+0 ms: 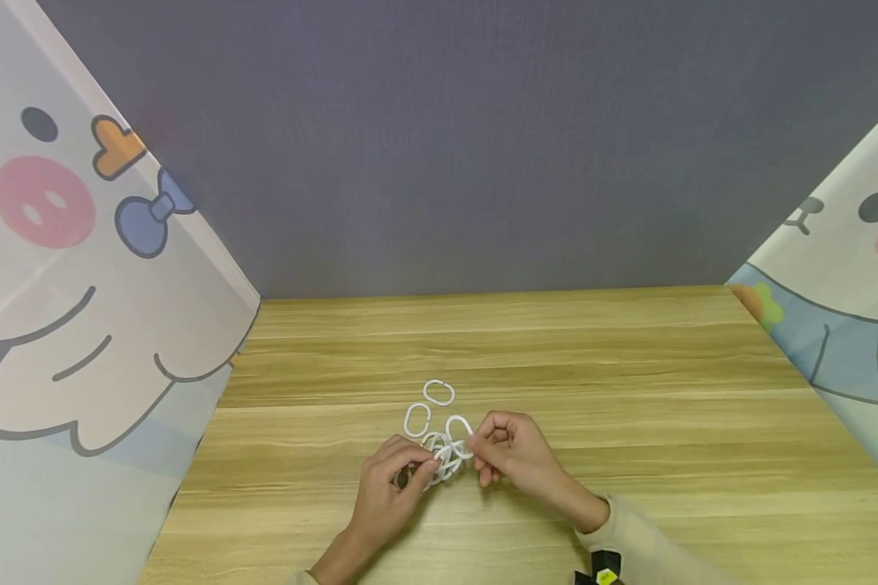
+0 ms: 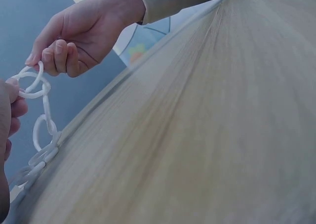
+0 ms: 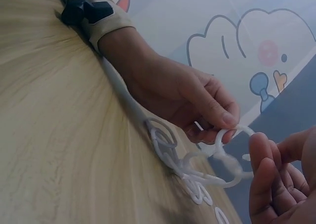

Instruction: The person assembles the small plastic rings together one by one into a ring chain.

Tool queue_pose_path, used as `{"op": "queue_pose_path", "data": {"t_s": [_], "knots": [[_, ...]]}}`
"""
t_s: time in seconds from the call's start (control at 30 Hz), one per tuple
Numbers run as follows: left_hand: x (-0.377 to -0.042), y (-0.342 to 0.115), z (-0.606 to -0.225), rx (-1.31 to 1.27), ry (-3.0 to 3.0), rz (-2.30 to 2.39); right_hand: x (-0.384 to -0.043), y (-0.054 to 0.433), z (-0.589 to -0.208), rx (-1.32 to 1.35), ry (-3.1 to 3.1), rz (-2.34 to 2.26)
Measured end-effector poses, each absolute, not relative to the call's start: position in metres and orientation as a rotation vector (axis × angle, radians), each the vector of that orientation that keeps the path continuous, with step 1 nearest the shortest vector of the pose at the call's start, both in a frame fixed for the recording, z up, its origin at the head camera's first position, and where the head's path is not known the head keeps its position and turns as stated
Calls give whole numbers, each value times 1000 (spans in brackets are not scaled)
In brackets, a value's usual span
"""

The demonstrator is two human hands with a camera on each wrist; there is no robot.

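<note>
My left hand (image 1: 389, 487) pinches a white oval ring between thumb and index finger. My right hand (image 1: 515, 457) pinches another white ring (image 1: 459, 418) by its right side. In the left wrist view the held rings meet between the two hands, and a chain of linked white rings (image 2: 47, 108) hangs from them down to the table. The right wrist view shows the chain's lower links (image 3: 165, 150) lying on the wood below the left hand (image 3: 173, 88). Fingers partly cover the rings where they are pinched.
Two separate white rings, a nearer one (image 1: 406, 420) and a farther one (image 1: 439, 381), lie on the wooden table (image 1: 593, 357) beyond the hands. A grey panel (image 1: 446, 162) stands at the back, with cartoon-printed panels (image 1: 80, 309) at the sides.
</note>
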State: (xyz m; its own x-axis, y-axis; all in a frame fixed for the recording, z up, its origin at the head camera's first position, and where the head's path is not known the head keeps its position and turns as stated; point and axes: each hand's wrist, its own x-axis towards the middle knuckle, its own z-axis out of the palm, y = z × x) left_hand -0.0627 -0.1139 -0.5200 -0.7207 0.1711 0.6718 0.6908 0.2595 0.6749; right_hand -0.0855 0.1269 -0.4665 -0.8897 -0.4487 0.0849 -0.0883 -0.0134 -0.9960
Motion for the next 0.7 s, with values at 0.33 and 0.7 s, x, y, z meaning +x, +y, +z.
{"op": "queue_pose_path", "data": {"t_s": [0.33,0.7], "knots": [[-59,-114,-515,-721,-2133,-1478,-85,134,-471,-513,2097,-2012],[-59,-117,-517,-648,-2243,-1458,-86,151,-467,-460,2201,-1917]]}}
